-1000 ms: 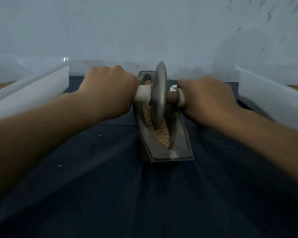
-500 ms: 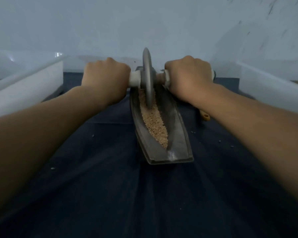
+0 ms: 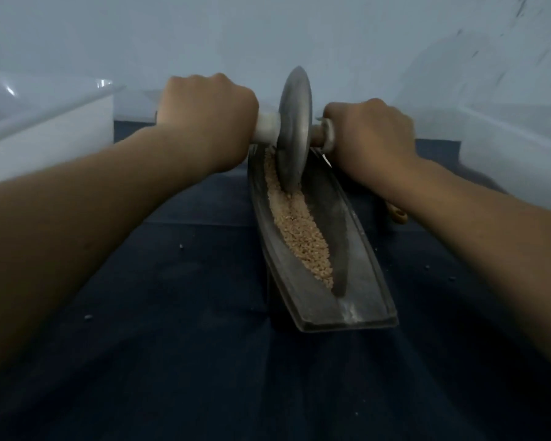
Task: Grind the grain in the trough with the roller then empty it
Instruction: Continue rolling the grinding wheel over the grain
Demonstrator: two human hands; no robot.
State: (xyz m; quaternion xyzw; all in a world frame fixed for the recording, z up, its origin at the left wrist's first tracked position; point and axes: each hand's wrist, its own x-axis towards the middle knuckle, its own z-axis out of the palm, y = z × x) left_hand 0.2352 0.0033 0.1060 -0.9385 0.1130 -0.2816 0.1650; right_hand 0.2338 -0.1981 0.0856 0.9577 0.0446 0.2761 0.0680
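The grain [image 3: 299,230] lies in a tan strip along the bottom of the trough [image 3: 350,237], running from the middle of the frame down toward the trough's blunt near end, right of centre. The trough is dark metal and boat-shaped, and it stands on the dark blue cloth [image 3: 172,313] covering the desk. The roller [image 3: 293,128], a grey disc on a cross axle, stands upright at upper centre with its lower edge in the grain toward the trough's far end. Your left grip [image 3: 204,119] is curled round the white handle [image 3: 268,125] on the disc's left. Your right grip [image 3: 369,135] is curled round the handle on its right. Just below your right wrist a small yellow-brown thing [image 3: 398,213] peeks out; you cannot tell what it is. A few specks dot the cloth. A white tub [image 3: 45,132] stands at the left edge of the frame and another white tub [image 3: 516,148] at the right edge, with a pale wall behind.
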